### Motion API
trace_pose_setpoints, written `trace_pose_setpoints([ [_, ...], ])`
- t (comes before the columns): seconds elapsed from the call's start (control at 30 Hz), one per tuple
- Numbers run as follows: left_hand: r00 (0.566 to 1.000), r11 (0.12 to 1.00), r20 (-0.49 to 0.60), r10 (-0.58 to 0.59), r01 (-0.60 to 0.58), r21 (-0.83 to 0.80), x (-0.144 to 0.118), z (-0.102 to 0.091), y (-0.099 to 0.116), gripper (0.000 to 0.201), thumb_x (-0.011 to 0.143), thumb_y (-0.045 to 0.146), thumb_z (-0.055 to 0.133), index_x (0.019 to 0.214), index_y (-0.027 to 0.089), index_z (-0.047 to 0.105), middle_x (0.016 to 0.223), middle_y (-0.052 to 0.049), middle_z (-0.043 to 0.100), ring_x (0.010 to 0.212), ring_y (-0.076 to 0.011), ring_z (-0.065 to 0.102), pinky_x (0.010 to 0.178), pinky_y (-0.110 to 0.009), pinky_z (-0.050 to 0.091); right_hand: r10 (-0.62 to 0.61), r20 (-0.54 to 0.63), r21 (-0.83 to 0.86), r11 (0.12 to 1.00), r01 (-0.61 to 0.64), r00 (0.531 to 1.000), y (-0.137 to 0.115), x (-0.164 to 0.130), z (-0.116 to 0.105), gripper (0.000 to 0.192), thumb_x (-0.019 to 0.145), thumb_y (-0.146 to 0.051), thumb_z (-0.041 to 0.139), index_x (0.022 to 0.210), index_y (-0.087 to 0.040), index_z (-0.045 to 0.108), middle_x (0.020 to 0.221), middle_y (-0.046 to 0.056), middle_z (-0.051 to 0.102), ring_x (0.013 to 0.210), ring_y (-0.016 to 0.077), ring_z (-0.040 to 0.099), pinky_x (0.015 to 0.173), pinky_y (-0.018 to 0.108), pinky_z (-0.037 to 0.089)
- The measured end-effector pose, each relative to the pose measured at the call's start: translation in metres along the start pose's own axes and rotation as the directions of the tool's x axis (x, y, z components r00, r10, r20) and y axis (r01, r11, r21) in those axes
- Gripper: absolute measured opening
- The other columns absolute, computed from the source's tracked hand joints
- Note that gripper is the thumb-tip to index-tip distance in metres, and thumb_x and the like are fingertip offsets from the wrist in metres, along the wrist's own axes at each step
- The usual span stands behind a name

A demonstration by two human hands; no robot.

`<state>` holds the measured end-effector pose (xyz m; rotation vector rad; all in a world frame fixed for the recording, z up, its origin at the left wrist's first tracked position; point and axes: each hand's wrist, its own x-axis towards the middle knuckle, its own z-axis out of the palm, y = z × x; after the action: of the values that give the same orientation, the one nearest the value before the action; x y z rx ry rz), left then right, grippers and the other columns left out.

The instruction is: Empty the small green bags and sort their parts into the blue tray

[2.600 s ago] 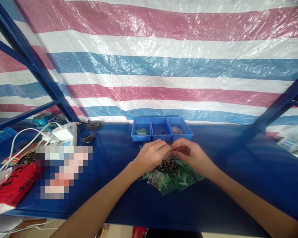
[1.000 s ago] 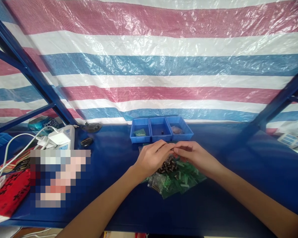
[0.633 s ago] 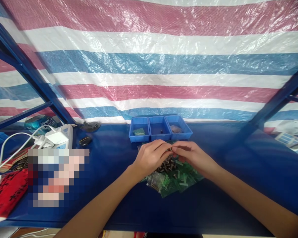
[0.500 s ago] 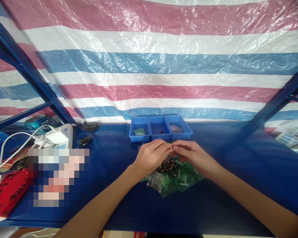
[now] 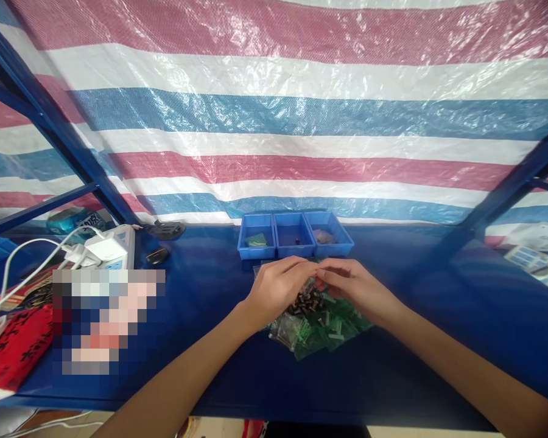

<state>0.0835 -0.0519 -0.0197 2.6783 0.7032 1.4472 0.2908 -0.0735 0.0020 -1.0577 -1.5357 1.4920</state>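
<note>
Fingers of both hands staying pinched together on sth tiny, unclear what, over dark parts pile & green bags; barely shifting vs earlier.

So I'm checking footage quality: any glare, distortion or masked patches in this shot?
Head view: bright glare on the striped tarp; wide-angle bending of the blue frame; a pixelated block at left; both hands fairly sharp, the small parts under them too fine to resolve.
</note>
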Motion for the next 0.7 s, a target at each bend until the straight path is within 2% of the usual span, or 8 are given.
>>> trace_pose_setpoints([
  [0.1, 1.000, 1.000, 0.017, -0.023, 0.023, -0.011, 0.0009, -0.0004, -0.0008, 0.021, 0.103, 0.023, 0.057, 0.119, 0.018, 0.069, 0.111, -0.006, 0.076, 0.101, -0.0182, 0.074, 0.087, -0.030, 0.064, -0.027, -0.012, -0.041, 0.999, 0.026, 1.000, -0.0012, -0.0007, 0.0003, 0.031, 0.092, -0.051, 0.068, 0.094, -0.021, 0.075, 0.082, 0.003, 0.064, 0.075, 0.0177, 0.054, 0.061, 0.031, 0.037],
  [0.27, 0.993, 0.993, 0.046, -0.104, 0.106, -0.048, 0.0008, -0.0013, 0.0005, 0.024, 0.105, 0.024, 0.051, 0.121, 0.019, 0.069, 0.115, -0.007, 0.075, 0.103, -0.0176, 0.073, 0.089, -0.030, 0.064, -0.084, -0.043, -0.203, 0.976, 0.073, 0.996, -0.0040, 0.0000, -0.0002, 0.030, 0.091, -0.052, 0.068, 0.093, -0.023, 0.075, 0.084, 0.004, 0.068, 0.073, 0.0193, 0.056, 0.060, 0.032, 0.038],
  [0.37, 0.991, 0.990, 0.030, -0.130, 0.132, -0.056, -0.0003, -0.0013, 0.0017, 0.026, 0.106, 0.025, 0.050, 0.125, 0.019, 0.067, 0.119, -0.008, 0.074, 0.106, -0.0179, 0.072, 0.092, -0.031, 0.063, -0.108, -0.088, -0.214, 0.973, 0.087, 0.990, -0.0060, 0.0003, -0.0010, 0.031, 0.090, -0.052, 0.069, 0.098, -0.024, 0.076, 0.086, 0.004, 0.069, 0.076, 0.0208, 0.059, 0.059, 0.032, 0.039],
  [0.47, 0.994, 0.994, 0.040, -0.105, 0.106, -0.020, -0.0013, -0.0009, 0.0028, 0.026, 0.106, 0.024, 0.049, 0.124, 0.018, 0.068, 0.115, -0.007, 0.075, 0.103, -0.0171, 0.072, 0.088, -0.030, 0.063, -0.090, -0.089, -0.159, 0.985, 0.075, 0.992, -0.0063, -0.0010, -0.0001, 0.031, 0.089, -0.052, 0.070, 0.097, -0.023, 0.077, 0.084, 0.005, 0.070, 0.078, 0.0211, 0.060, 0.060, 0.031, 0.041],
  [0.57, 0.997, 0.997, 0.031, -0.071, 0.071, 0.020, -0.0012, 0.0002, 0.0040, 0.024, 0.106, 0.026, 0.051, 0.116, 0.020, 0.072, 0.107, -0.006, 0.076, 0.098, -0.0173, 0.073, 0.083, -0.030, 0.063, -0.032, -0.047, -0.032, 0.999, 0.030, 0.998, -0.0041, -0.0025, 0.0022, 0.034, 0.089, -0.054, 0.070, 0.095, -0.021, 0.077, 0.085, 0.005, 0.069, 0.078, 0.0198, 0.059, 0.062, 0.031, 0.041],
  [0.7, 0.994, 0.993, -0.028, -0.105, 0.104, -0.051, 0.0000, 0.0022, 0.0048, 0.020, 0.103, 0.028, 0.057, 0.106, 0.020, 0.075, 0.102, -0.005, 0.076, 0.094, -0.0171, 0.072, 0.084, -0.030, 0.061, 0.026, -0.020, 0.103, 0.994, -0.024, 0.999, -0.0002, -0.0012, 0.0021, 0.034, 0.086, -0.054, 0.074, 0.093, -0.020, 0.075, 0.085, 0.004, 0.067, 0.078, 0.0178, 0.057, 0.062, 0.029, 0.040],
])
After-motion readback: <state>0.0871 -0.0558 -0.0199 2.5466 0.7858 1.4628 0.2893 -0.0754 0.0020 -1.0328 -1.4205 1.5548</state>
